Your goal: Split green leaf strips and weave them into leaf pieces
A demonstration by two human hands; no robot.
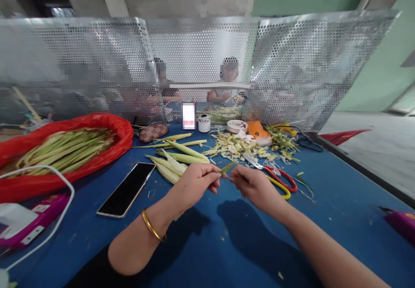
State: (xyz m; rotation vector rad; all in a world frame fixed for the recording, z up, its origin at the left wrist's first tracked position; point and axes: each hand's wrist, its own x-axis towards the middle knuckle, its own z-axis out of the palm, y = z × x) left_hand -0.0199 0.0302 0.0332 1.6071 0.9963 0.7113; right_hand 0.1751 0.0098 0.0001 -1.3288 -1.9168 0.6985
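Note:
Between thumb and fingers of my left hand (pixel 197 183) is a short green strip of leaf (pixel 227 168), its free end pointing right. My right hand (pixel 254 186) is closed close to that end, fingertips curled; whether they pinch something thin is hidden. Beyond my left hand lie pale green husk-like leaves (pixel 167 169), several of them rolled or folded to points. Scissors (pixel 281 179) with red and yellow handles rest just beyond my right hand, blades toward the trimmings (pixel 233 145). White thread (pixel 306 192) lies loosely beside the handles.
A red bag (pixel 126 137) of long leaf strips (pixel 71 143) stands left. Nearer are a phone (pixel 126 190), a purple power strip (pixel 53 212) and a white cable (pixel 66 212). A tape roll (pixel 237 126) and a jar (pixel 204 124) stand before a perforated metal screen (pixel 201 41); people sit behind it.

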